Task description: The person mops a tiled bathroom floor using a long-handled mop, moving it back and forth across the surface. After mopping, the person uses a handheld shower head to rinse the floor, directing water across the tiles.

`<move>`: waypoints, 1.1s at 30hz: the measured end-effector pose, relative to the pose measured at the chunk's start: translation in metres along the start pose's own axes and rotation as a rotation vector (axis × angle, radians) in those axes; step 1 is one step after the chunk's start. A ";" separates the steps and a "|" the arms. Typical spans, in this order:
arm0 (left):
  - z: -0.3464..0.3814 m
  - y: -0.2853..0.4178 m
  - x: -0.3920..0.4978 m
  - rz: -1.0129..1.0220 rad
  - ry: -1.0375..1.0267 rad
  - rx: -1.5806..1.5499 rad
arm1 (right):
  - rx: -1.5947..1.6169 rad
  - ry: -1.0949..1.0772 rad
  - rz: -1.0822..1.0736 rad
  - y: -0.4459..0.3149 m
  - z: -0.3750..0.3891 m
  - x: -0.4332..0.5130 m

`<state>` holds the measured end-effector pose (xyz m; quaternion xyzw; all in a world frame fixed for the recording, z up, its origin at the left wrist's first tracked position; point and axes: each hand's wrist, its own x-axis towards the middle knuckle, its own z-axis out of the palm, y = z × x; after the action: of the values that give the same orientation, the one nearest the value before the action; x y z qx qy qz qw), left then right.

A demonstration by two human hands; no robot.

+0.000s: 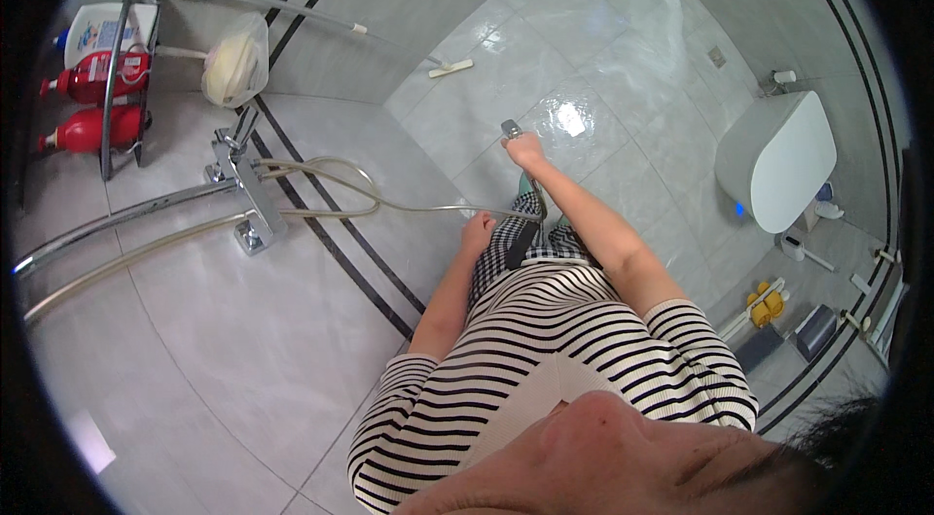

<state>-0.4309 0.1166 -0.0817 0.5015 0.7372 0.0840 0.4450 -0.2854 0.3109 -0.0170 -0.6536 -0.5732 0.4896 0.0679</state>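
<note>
My right hand (523, 149) is closed around a handheld sprayer (511, 128) with a metallic finish, held out over the wet tiled floor (584, 88). A flexible hose (438, 208) runs from the chrome shower mixer (252, 201) on the left wall, past my left hand, and up to the sprayer. My left hand (479, 230) is beside my checked trousers, fingers curled; whether it touches the hose is unclear. Whitish streaks, like foam or water, lie on the far floor. Whether water leaves the sprayer cannot be told.
A squeegee (451, 68) with a long pole leans along the left wall. A wire rack (109, 92) there holds red pump bottles (98, 128); a plastic bag (237, 61) hangs near it. On the right are a white toilet (784, 157), a toilet brush (794, 246), yellow slippers (766, 303) and a floor drain (717, 57).
</note>
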 end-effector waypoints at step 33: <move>0.082 -0.038 -0.112 -0.217 0.108 -0.127 | -0.157 -0.215 -0.142 0.034 0.086 -0.078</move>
<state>-0.3838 -0.0193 -0.0880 0.3846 0.8030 0.1087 0.4421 -0.3137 0.1952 -0.0389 -0.5585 -0.6584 0.5045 -0.0107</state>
